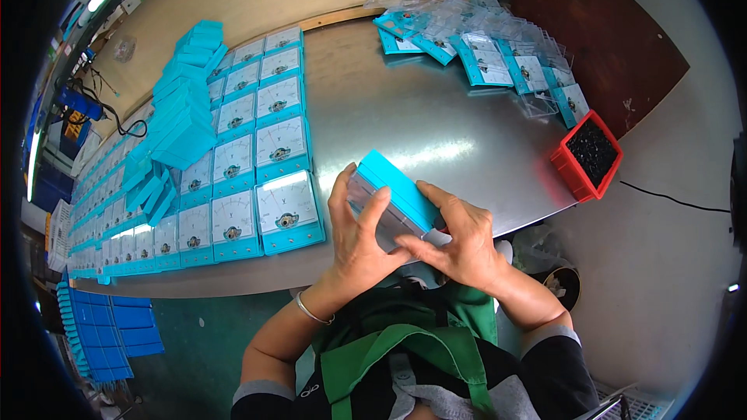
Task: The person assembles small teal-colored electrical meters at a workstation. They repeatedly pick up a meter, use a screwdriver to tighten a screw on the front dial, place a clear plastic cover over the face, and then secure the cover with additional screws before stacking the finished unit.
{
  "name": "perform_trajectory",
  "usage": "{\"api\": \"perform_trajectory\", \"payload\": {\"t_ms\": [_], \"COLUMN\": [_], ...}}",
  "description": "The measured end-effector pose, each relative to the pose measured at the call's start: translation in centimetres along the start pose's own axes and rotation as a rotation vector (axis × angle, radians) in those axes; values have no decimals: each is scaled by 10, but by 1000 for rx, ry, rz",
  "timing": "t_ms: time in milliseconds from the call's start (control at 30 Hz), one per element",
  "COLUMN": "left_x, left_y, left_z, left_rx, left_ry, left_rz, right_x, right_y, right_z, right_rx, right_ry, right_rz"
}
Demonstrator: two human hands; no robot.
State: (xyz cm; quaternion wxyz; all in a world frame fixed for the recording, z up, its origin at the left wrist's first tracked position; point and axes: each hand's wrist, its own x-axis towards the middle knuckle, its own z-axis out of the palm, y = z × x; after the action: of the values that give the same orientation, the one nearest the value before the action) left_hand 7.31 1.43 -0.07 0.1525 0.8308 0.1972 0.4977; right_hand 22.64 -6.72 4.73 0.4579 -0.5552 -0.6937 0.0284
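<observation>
Both my hands hold one panel meter (398,187) above the front edge of the table, tilted so its turquoise side faces up. A clear plastic cover shows along its lower left side. My left hand (359,237) grips the cover side, thumb and fingers bent around it. At the other end my right hand (467,239) pinches the lower right corner with thumb and fingers. The meter's dial is turned out of sight. Closest to my left hand stands a finished-looking meter (289,210) with a white dial, at the corner of long rows of similar meters.
Turquoise housings (177,120) are heaped on the meter rows at left. Clear covers (498,12) and open meters (484,61) lie at the back right. A red bin (572,171) of small black parts sits at the metal table's (373,101) right edge. Blue crates (117,327) stand below left.
</observation>
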Motion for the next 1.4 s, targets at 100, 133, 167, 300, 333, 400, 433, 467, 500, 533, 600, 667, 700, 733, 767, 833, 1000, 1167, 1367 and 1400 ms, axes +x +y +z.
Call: {"api": "perform_trajectory", "payload": {"t_ms": [100, 133, 167, 300, 333, 400, 433, 467, 500, 533, 600, 667, 700, 733, 767, 833, 1000, 1167, 1367, 1400], "left_x": [-6, -6, -7, -5, 0, 14, 19, 22, 26, 33, 43, 54, 60, 65, 71, 83, 91, 64, 44, 33], "left_y": [-6, -7, -9, -14, -19, -30, -36, -41, -46, -49, -62, -78, -88, -99, -109, -124, -124, -73, -46, -49], "left_z": [-2, -8, -15, -33, -31, -26, -24, -22, -20, -20, -14, -7, -4, -2, -1, -1, -2, -1, 35, 40], "left_rx": [-27, -35, -42, 129, 191, 209, 226, 242, 259, 271, 332, 412, 450, 496, 541, 610, 715, -311, -1707, -1627], "left_ry": [-50, -86, -123, -443, -544, -695, -699, -704, -707, -718, -701, -678, -682, -687, -691, -719, -728, -609, -489, -478], "left_rz": [32, 37, 42, 128, 156, 147, 170, 193, 214, 214, 190, 144, 113, 74, 36, -40, -139, -533, -1292, -1274], "right_x": [-2, 0, 3, 20, 31, 45, 48, 52, 56, 67, 80, 88, 90, 95, 99, 108, 99, 35, -23, -21], "right_y": [8, 11, 15, 65, 76, 111, 118, 121, 124, 118, 154, 189, 204, 209, 214, 216, 226, 160, 92, 81], "right_z": [-1, -3, -5, 0, 0, 2, 8, 13, 15, 8, -2, -3, 0, 2, 3, 8, 8, -14, -30, -31], "right_rx": [-26, 30, 88, 400, 523, 672, 606, 540, 474, 47, -301, -590, -701, -805, -824, -857, -874, -627, -153, -130], "right_ry": [-48, -61, -75, -202, -306, -535, -515, -494, -475, -424, -261, -194, -209, -228, -237, -264, -212, -182, -235, -268], "right_rz": [-7, 37, 80, 504, 655, 819, 772, 725, 677, 609, 431, 407, 477, 542, 558, 590, 696, 312, -264, -228]}}
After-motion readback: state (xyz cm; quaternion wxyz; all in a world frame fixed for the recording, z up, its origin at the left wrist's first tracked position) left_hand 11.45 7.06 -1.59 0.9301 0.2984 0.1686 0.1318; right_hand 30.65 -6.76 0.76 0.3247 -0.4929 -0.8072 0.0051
